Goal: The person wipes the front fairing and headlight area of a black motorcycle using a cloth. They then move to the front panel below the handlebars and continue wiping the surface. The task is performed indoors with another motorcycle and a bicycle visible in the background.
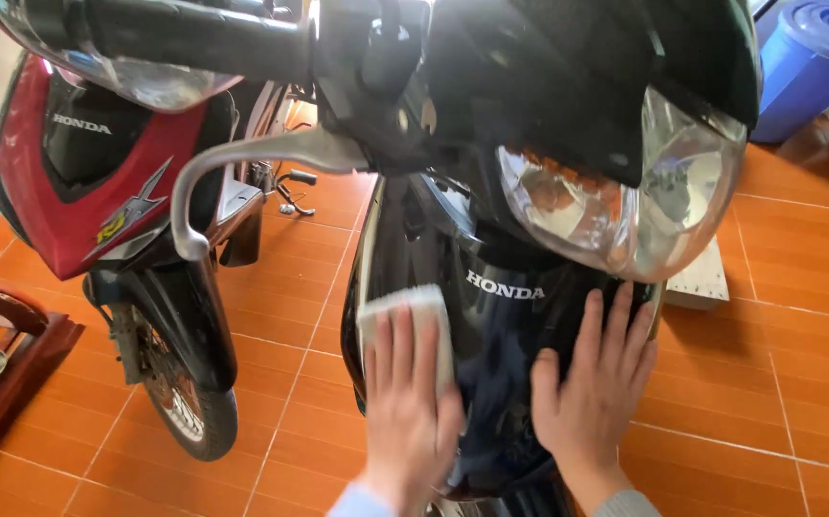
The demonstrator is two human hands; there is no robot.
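A glossy black motorbike front cover [491, 325] fills the middle, below its clear headlight [625, 201]. My left hand [405, 412] presses a small white cloth pad [424, 311] flat against the left side of the cover, fingers spread over it. My right hand [592, 383] lies open and flat on the right side of the same cover, just under the headlight, holding nothing. A silver brake lever [242, 168] juts out to the left from the black handlebar [194, 38] above.
A red and black motorbike [89, 163] stands at the left, its front wheel [185, 402] on the orange tiled floor [769, 364]. A dark wooden stand [12, 354] with metal bowls sits at the far left. A blue plastic bin [807, 57] stands top right.
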